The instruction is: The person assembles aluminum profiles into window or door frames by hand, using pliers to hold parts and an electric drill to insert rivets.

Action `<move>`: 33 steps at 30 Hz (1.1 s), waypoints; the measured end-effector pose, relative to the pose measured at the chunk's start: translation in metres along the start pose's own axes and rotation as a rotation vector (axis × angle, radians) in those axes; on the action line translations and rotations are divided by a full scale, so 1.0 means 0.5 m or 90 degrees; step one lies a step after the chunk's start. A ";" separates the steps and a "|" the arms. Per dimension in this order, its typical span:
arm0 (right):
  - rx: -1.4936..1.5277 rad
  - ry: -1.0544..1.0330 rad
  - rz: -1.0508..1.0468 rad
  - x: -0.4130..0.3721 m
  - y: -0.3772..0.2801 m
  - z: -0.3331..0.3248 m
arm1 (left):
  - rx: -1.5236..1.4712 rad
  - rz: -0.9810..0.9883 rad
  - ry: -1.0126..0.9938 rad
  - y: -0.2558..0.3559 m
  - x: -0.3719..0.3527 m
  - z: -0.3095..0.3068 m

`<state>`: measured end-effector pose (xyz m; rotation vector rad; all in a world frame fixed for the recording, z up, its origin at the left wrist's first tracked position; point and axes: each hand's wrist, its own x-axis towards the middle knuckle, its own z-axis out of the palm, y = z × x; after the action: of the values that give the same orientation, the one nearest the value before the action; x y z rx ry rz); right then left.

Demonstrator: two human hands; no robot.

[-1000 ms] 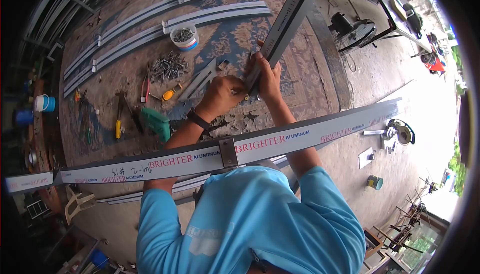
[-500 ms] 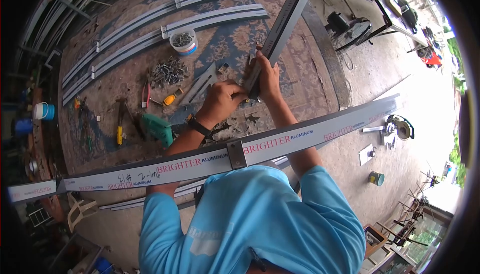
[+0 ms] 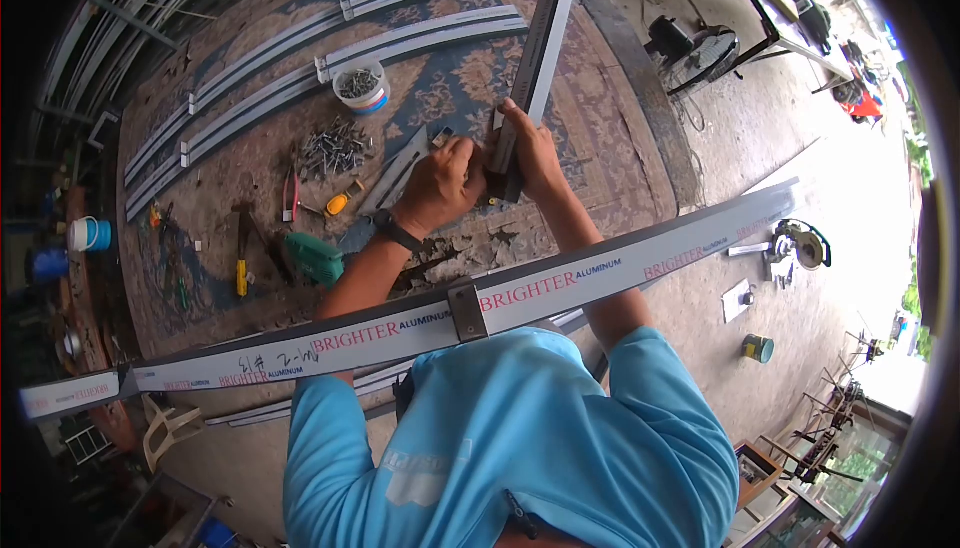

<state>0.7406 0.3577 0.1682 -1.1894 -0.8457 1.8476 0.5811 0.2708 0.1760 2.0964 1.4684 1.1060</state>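
My right hand is wrapped round a dark aluminum profile, its thumb along one face. The profile slants up and away, its near end low by my fingers. Beside that end, my left hand is closed, fingers bent together; anything in them is hidden. A long white-faced aluminum bar with red lettering lies across the view above my forearms, with a small metal bracket on it. Left of my left hand lie a flat metal piece and a pile of screws.
On the patterned table cover are a tub of screws, red-handled pliers, a yellow tape-like tool and a green power tool. Long aluminum bars lie at the back. A fan stands right.
The profile in my right hand has swung left and stands steeper. My left hand has shifted slightly, its fingers now higher beside the profile's near end. The view has moved a little.
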 end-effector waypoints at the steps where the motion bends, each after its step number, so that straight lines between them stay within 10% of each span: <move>1: -0.004 0.011 0.004 -0.002 -0.003 -0.004 | -0.035 -0.013 0.001 -0.004 0.000 0.005; 4: -0.026 -0.010 -0.011 -0.016 -0.012 -0.022 | -0.411 -0.360 -0.110 0.009 -0.027 0.006; 20: -0.071 0.018 -0.008 -0.011 -0.009 -0.034 | 0.072 0.047 -0.075 0.004 -0.009 0.037; 26: -0.037 -0.011 0.018 -0.006 -0.028 -0.058 | -0.091 0.043 -0.034 0.008 0.014 0.037; 29: -0.045 -0.019 0.032 -0.018 -0.031 -0.067 | -0.408 -0.349 -0.137 0.033 -0.012 0.032; 33: -0.073 -0.005 0.024 -0.014 -0.013 -0.070 | -0.200 -0.111 -0.044 0.063 -0.025 0.044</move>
<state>0.7766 0.3591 0.1646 -1.2772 -0.9498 1.8551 0.6159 0.2502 0.1781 1.7410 1.3200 1.1050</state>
